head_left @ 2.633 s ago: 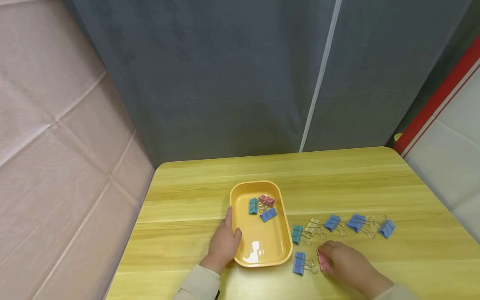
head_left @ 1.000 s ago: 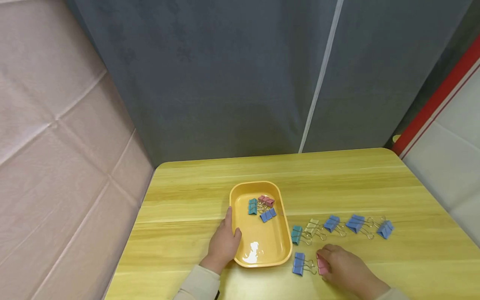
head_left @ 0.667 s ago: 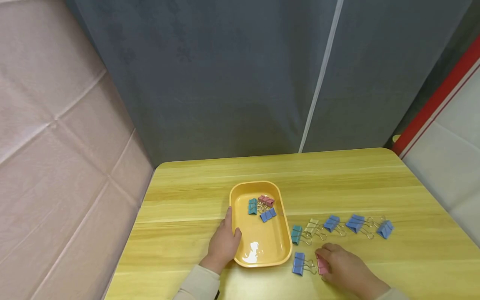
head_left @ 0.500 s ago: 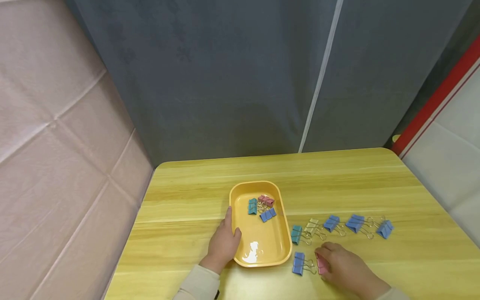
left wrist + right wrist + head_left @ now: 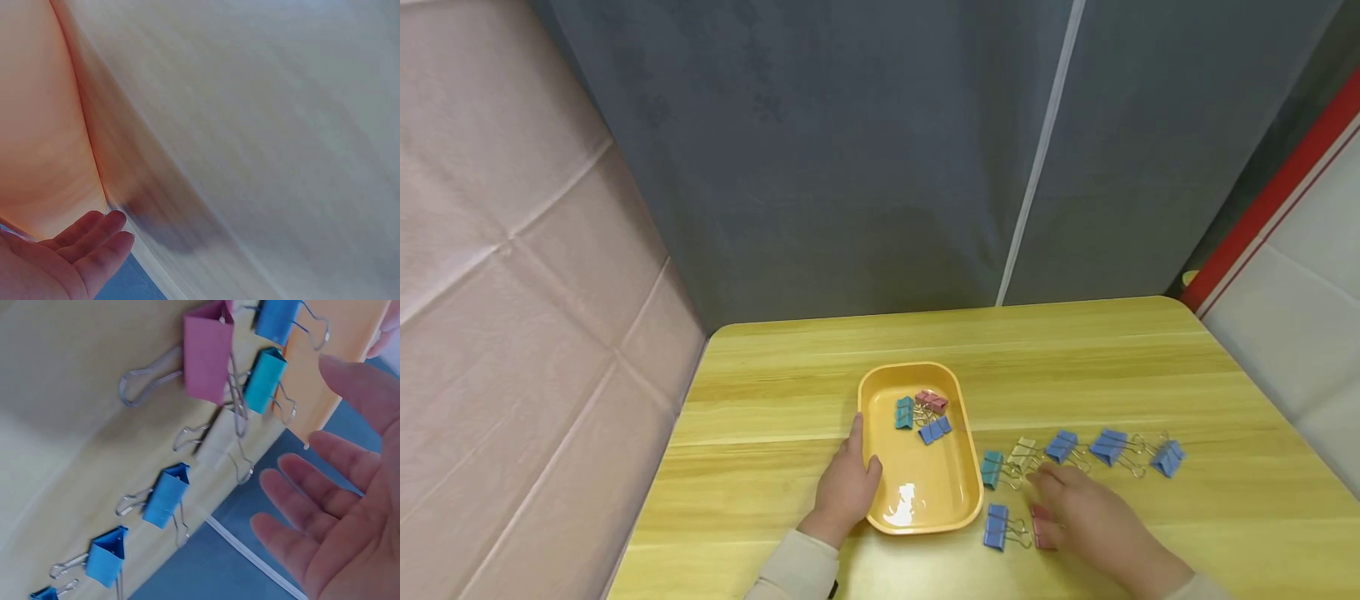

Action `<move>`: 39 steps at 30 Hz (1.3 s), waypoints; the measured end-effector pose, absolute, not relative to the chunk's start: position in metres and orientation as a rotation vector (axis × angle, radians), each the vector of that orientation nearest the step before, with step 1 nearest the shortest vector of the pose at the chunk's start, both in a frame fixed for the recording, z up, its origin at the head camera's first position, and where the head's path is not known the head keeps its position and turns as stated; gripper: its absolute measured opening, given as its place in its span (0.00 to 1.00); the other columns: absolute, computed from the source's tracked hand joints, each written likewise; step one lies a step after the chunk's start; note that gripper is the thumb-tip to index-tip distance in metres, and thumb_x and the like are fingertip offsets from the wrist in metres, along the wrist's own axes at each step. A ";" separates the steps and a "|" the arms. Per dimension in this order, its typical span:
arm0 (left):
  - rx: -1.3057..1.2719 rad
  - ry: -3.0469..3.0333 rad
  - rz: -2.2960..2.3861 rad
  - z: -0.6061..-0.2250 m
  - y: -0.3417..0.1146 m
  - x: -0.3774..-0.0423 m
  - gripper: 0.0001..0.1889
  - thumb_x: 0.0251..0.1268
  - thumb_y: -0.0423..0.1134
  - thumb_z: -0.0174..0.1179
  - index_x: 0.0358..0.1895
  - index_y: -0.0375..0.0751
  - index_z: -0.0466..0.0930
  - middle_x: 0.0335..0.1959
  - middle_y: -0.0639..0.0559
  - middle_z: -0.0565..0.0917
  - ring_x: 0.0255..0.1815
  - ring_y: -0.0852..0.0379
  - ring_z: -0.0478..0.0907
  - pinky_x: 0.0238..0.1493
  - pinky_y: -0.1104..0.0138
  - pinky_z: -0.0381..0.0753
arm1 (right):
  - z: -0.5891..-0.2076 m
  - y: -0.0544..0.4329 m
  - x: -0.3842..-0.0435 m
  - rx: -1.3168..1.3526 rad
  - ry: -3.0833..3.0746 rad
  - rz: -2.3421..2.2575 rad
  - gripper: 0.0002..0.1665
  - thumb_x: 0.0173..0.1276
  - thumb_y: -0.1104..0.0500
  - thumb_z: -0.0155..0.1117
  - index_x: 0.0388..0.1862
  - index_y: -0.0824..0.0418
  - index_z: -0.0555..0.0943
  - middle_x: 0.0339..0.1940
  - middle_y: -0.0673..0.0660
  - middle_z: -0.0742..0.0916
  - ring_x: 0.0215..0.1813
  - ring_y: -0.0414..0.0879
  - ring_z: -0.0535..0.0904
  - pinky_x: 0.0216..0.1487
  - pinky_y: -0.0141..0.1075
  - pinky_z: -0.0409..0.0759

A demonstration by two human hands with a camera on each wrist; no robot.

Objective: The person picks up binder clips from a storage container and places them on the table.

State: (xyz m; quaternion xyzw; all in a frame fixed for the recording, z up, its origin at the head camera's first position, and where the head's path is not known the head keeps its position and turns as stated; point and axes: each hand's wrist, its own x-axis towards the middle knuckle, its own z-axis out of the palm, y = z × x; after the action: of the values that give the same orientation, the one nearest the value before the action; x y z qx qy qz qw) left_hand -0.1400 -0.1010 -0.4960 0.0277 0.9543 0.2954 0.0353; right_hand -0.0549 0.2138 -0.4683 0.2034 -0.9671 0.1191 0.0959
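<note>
My left hand [image 5: 846, 487] holds the left side of a yellow plastic tray [image 5: 973, 492], thumb over the rim and fingers along the outer wall. Inside the tray lie a teal binder clip [image 5: 904, 412], a pink one [image 5: 932, 401] and a blue one [image 5: 935, 430]. Over a larger pink binder clip [image 5: 207, 353] hovers my right hand [image 5: 350, 519], its fingers apart and holding nothing. In the head view that hand partly covers the pink clip. A blue binder clip [image 5: 996, 527] lies between it and the tray, with a teal clip [image 5: 992, 470] just behind.
A pale yellow binder clip [image 5: 1022, 452] and several blue clips, among them one at the row's right end [image 5: 1168, 458], extend rightward on the wooden table [image 5: 790, 358]. A dark curtain [image 5: 850, 167] hangs behind the table's far edge.
My right hand has let go of the pink binder clip and lifted slightly, its fingertips moving away toward the back row. The left hand and tray have stayed in place.
</note>
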 end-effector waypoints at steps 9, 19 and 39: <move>0.083 2.923 0.914 -0.496 -0.103 -0.139 0.36 0.69 0.44 0.50 0.77 0.41 0.49 0.61 0.30 0.73 0.47 0.37 0.80 0.40 0.48 0.79 | -0.458 0.211 -0.065 0.616 -2.735 0.315 0.41 0.41 0.52 0.81 0.57 0.62 0.79 0.55 0.64 0.81 0.52 0.61 0.80 0.47 0.55 0.81; 0.097 2.922 0.921 -0.497 -0.102 -0.141 0.36 0.70 0.44 0.51 0.77 0.41 0.48 0.61 0.30 0.74 0.48 0.37 0.79 0.40 0.48 0.80 | -0.451 0.207 -0.074 0.605 -2.774 0.331 0.44 0.42 0.52 0.81 0.61 0.60 0.77 0.61 0.64 0.77 0.56 0.62 0.77 0.51 0.56 0.79; 0.116 2.927 0.934 -0.496 -0.101 -0.140 0.36 0.69 0.43 0.51 0.77 0.41 0.49 0.60 0.30 0.74 0.45 0.38 0.80 0.35 0.51 0.79 | -0.430 0.190 -0.102 0.639 -2.819 0.387 0.46 0.48 0.50 0.79 0.66 0.58 0.72 0.69 0.62 0.71 0.65 0.60 0.70 0.60 0.57 0.72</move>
State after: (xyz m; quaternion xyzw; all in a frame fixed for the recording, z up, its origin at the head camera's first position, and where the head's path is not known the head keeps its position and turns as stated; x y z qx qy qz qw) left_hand -0.1402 -0.1008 -0.4962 0.0376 0.9514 0.3038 0.0336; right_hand -0.1015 0.1899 -0.4304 0.2177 -0.9605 0.1318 0.1123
